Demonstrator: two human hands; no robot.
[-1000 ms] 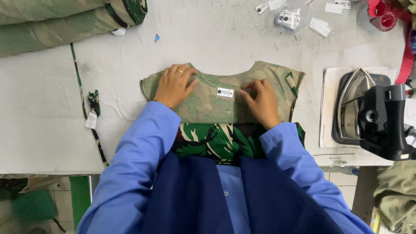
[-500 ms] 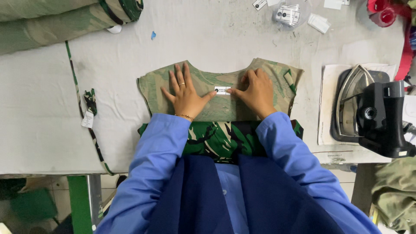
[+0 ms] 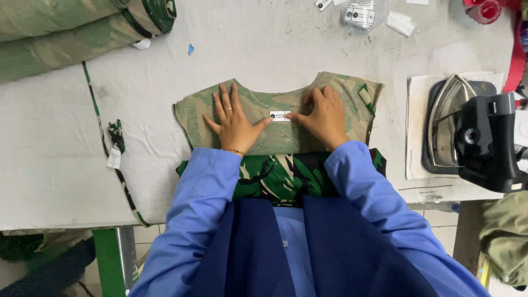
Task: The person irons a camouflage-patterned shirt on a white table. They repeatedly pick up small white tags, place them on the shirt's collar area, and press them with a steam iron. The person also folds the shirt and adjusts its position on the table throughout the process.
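Camo garment piece (image 3: 278, 118) lies flat on the desk (image 3: 264, 49), pale inside face up, darker green camo part at the near edge. Left hand (image 3: 234, 118) is flat on the fabric, fingers spread, gripping nothing. Right hand (image 3: 324, 115) is also pressed down, fingers partly curled, index tip at the small white label (image 3: 280, 116) — label sits between the two hands, just under the neckline. Iron (image 3: 467, 132) rests on a white sheet at the right, well apart. Fabric rolls (image 3: 71, 27) lie far left.
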